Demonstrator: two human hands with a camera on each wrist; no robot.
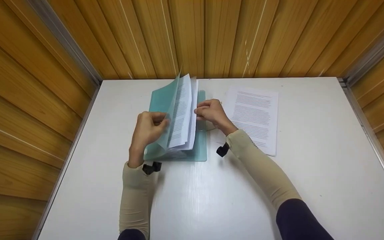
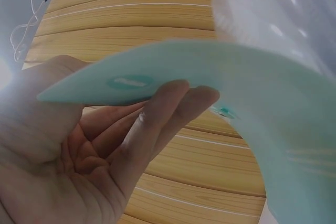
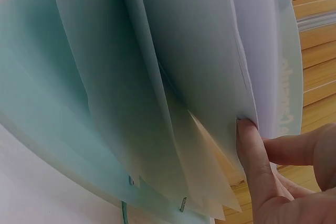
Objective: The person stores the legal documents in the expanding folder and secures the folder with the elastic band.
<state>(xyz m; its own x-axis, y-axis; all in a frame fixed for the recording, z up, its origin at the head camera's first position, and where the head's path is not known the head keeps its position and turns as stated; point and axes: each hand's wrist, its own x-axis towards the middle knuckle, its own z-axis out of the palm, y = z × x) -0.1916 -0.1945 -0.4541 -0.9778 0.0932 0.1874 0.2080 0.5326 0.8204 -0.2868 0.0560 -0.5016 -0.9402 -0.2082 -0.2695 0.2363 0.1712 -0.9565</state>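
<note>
Left hand [image 1: 147, 129] pinching cover [image 2: 199, 66] of green folder [image 1: 200, 152] on white table [image 1: 208, 200], right hand [image 1: 212, 112] pinching its papers [image 1: 180, 116], pale cover lettering [image 3: 285, 95] unclear, printed sheets [image 1: 254, 116] beside, text too small.

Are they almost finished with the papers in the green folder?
Not quite, it seems. Done: the folder is open. In hand: the left hand pinches its cover, the right hand pinches papers inside. Left to do: perhaps the printed sheets, which lie outside, beside the folder.
</note>
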